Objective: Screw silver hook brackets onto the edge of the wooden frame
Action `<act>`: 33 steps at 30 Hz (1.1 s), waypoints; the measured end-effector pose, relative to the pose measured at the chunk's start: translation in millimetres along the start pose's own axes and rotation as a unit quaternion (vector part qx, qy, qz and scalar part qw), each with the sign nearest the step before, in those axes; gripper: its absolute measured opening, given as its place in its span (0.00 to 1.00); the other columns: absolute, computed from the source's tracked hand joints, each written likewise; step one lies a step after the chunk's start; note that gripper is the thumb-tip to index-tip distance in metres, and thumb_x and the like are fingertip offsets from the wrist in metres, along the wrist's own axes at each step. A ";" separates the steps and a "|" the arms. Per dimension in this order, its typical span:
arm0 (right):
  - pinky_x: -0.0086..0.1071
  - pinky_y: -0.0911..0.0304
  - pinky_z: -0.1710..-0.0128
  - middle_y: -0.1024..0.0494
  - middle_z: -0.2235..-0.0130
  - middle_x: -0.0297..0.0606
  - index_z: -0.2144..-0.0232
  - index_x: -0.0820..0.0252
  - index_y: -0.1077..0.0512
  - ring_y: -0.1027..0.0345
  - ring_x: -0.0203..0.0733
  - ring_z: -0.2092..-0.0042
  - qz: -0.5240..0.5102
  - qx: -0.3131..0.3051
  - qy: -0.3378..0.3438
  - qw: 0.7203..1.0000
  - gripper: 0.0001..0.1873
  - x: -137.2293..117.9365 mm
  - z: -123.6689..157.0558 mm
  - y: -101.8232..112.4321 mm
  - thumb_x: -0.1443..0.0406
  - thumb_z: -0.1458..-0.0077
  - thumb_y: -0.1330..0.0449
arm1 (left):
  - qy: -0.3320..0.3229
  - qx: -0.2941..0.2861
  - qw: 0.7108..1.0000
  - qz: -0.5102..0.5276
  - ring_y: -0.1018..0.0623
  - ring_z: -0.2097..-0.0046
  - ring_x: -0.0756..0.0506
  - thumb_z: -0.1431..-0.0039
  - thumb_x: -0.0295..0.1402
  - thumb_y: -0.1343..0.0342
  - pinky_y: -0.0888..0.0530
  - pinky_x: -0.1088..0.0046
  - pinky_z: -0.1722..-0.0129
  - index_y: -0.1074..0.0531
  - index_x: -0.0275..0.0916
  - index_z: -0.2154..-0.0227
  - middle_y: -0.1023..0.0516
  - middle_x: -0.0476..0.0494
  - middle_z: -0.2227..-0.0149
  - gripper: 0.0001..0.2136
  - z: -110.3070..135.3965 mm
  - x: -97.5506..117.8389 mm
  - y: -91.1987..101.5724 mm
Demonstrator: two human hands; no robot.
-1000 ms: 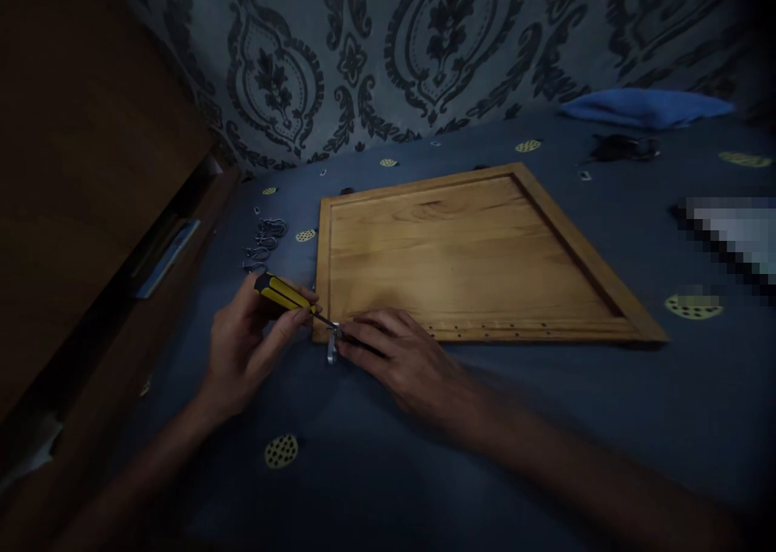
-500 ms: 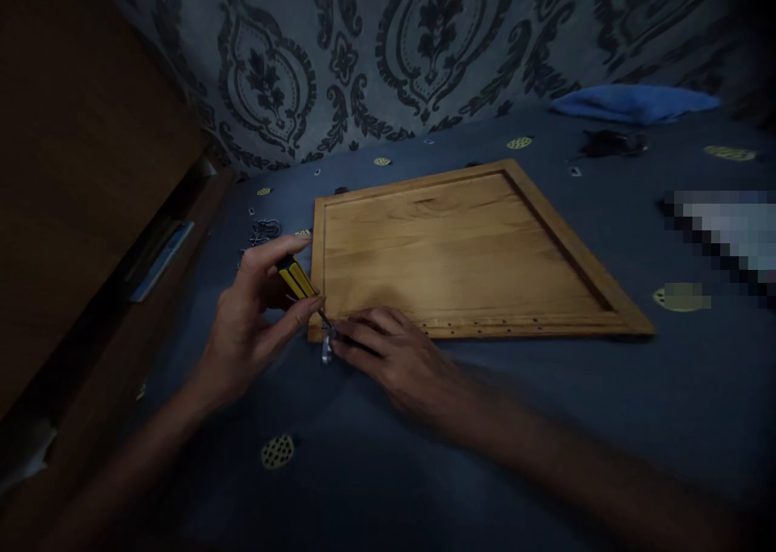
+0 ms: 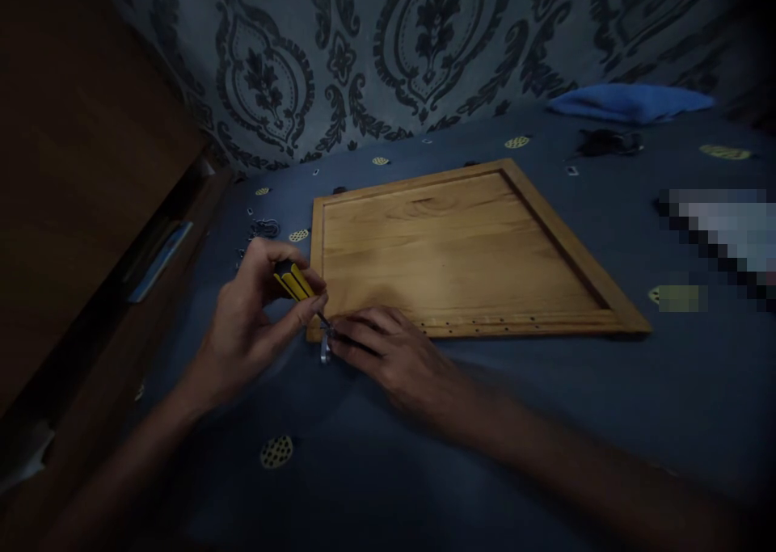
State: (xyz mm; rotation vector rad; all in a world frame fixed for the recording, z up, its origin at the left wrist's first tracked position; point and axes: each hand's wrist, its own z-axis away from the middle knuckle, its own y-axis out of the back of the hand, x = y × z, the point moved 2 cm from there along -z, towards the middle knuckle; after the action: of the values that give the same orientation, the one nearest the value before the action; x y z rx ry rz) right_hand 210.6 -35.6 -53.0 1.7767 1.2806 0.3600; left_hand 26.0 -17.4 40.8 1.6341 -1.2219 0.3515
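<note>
My left hand (image 3: pixel 251 326) grips a yellow and black screwdriver (image 3: pixel 295 284), its tip pointing down at the near left corner of a wooden panel (image 3: pixel 461 245). My right hand (image 3: pixel 388 354) rests on that corner, fingers pressed on a small metal hook (image 3: pixel 326 348) that hangs over the panel's near edge. A row of small holes (image 3: pixel 485 322) runs along the panel's near rail. The panel lies flat on a blue patterned sheet (image 3: pixel 388 455).
More metal hooks (image 3: pixel 262 230) lie on the sheet left of the panel. A wooden cabinet (image 3: pixel 78 188) stands at the left. Behind is a patterned wall (image 3: pixel 424 43). At the far right lie a blue cloth (image 3: pixel 630 102) and a dark small object (image 3: pixel 606 142).
My left hand has turned the screwdriver handle more upright and curled further round it. My right hand has stayed on the hook at the corner.
</note>
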 end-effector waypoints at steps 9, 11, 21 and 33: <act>0.46 0.31 0.46 0.20 0.47 0.47 0.46 0.66 0.25 0.32 0.50 0.45 -0.024 -0.009 -0.007 1.000 0.14 0.9 0.0 -2.3 0.70 0.32 0.43 | 0.113 0.047 0.965 0.231 0.29 0.69 0.49 0.33 0.49 0.42 0.22 0.68 0.60 0.32 0.41 0.66 0.32 0.52 0.72 0.16 -6.0 5.8 -26.5; 0.45 0.31 0.46 0.19 0.47 0.46 0.47 0.66 0.24 0.32 0.49 0.46 -0.025 -0.007 -0.008 1.000 0.14 1.1 -0.4 -1.8 0.70 0.32 0.43 | 0.127 0.067 0.949 0.281 0.34 0.73 0.51 0.38 0.52 0.38 0.25 0.73 0.68 0.35 0.40 0.72 0.37 0.54 0.75 0.21 -10.6 4.4 -32.7; 0.45 0.30 0.47 0.19 0.47 0.46 0.47 0.62 0.24 0.32 0.49 0.48 -0.035 -0.004 -0.009 0.999 0.15 1.1 -1.6 0.1 0.69 0.29 0.47 | 0.144 0.101 0.927 0.333 0.48 0.82 0.56 0.44 0.50 0.32 0.46 0.77 0.83 0.44 0.39 0.84 0.51 0.58 0.84 0.30 -21.3 6.2 -48.3; 0.45 0.29 0.46 0.19 0.48 0.47 0.48 0.63 0.23 0.32 0.48 0.44 -0.037 0.002 -0.008 0.999 0.14 1.1 -2.8 2.4 0.70 0.30 0.46 | 0.132 -0.063 0.901 0.407 0.54 0.84 0.59 0.42 0.48 0.32 0.53 0.79 0.84 0.52 0.38 0.85 0.56 0.59 0.85 0.34 -31.4 0.9 -45.7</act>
State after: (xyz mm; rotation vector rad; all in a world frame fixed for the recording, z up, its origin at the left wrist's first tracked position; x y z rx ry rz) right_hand 210.7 -33.5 -49.7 1.7282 1.3323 0.3003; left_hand 74.8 6.9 30.3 0.8513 -1.6276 0.9556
